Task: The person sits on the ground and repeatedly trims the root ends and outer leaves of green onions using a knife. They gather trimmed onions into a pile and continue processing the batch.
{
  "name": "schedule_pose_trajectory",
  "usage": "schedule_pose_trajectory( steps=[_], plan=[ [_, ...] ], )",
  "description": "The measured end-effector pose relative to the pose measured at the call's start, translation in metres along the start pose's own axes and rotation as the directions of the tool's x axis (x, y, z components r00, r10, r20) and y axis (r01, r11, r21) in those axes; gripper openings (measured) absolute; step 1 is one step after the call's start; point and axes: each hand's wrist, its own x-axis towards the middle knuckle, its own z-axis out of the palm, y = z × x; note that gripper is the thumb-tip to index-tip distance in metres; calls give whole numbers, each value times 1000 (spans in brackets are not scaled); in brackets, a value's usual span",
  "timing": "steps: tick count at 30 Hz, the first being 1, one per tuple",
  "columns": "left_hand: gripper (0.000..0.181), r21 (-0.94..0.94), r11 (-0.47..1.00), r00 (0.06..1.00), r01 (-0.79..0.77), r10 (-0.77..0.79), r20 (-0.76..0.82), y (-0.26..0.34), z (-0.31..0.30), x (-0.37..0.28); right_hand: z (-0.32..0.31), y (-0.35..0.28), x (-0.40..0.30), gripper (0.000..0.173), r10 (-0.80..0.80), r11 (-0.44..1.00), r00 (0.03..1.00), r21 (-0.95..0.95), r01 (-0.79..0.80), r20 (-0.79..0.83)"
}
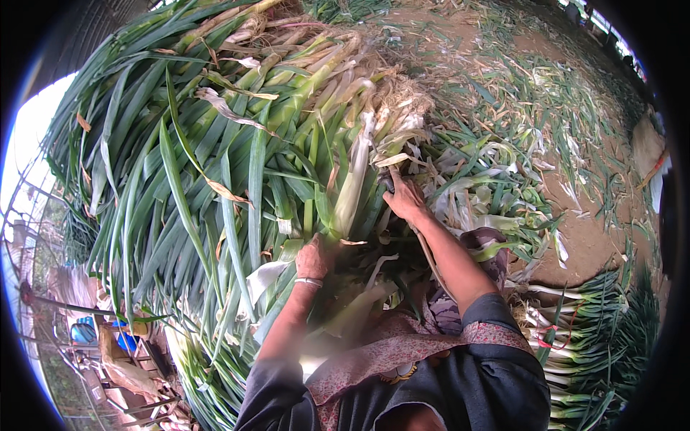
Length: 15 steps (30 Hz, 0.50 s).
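Note:
A thick leek or large green onion [353, 186] stands out in front of me, its pale stalk pointing away and its root end near the heap's brown roots. My left hand [312, 259] is closed around its green lower part; the fingertips are partly hidden. To the right, my right hand [405, 198] grips a dark tool handle [386, 181], seemingly an air nozzle, near the stalk's side. A thin hose [431, 262] runs from it along my forearm. Loose peeled leaves lie below and between the arms.
A big heap of untrimmed green onions [205, 140] fills the left and far side. Peeled leaf scraps [485, 178] litter the dirt floor [571, 231] at right. Cleaned onions [577, 345], some with red ties, lie at lower right. Blue containers [83, 331] stand at lower left.

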Motion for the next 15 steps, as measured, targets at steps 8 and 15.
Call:
schedule_pose_trajectory(
  steps=[8, 15],
  plan=[
    [40, -232, 972, 997, -43, 28, -68, 1, 0, 6, -2, 20, 2, 65, -16, 977, 990, 207, 45, -137],
    [40, -438, 890, 988, 129, -151, -17, -31, 13, 22, -23, 17, -181, 70, -323, 882, 946, 358, 306, -14]
  ],
)
